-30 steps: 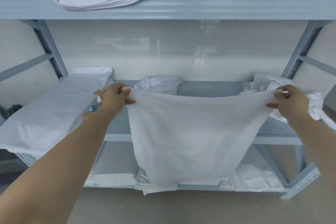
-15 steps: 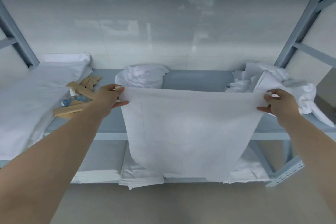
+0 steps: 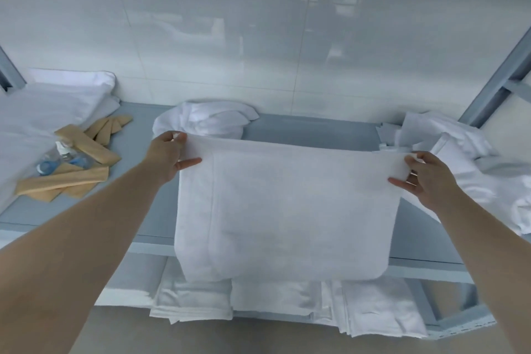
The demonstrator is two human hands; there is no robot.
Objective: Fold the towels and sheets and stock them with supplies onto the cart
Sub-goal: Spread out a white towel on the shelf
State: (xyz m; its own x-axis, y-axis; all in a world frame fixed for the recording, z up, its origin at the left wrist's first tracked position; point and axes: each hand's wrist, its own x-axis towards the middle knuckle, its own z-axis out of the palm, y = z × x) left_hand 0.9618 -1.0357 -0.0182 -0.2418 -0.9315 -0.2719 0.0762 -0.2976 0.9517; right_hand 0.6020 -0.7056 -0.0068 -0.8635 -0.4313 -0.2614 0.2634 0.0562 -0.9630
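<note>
Towel [image 3: 287, 210], white and doubled over, is held stretched out by its upper corners in front of the middle shelf [image 3: 310, 135], with its lower, rounded edge hanging past the shelf's front lip. The upper left corner is pinched by the left hand [image 3: 169, 155], thumb underneath and fingers curled over the edge; the upper right corner is gripped in the same way by the right hand [image 3: 425, 178]. Just behind the towel, a crumpled white cloth [image 3: 207, 118] is seen on the shelf near the tiled wall. To the right, a loose heap of white linen [image 3: 471, 158] is piled on the same shelf. To the left, tan paper packets [image 3: 77, 164] and small clear bottles [image 3: 60, 156] are scattered beside a white pillow [image 3: 51, 106]. On the shelf below, folded white sheets [image 3: 287, 302] are stacked, partly hidden by the hanging towel.
</note>
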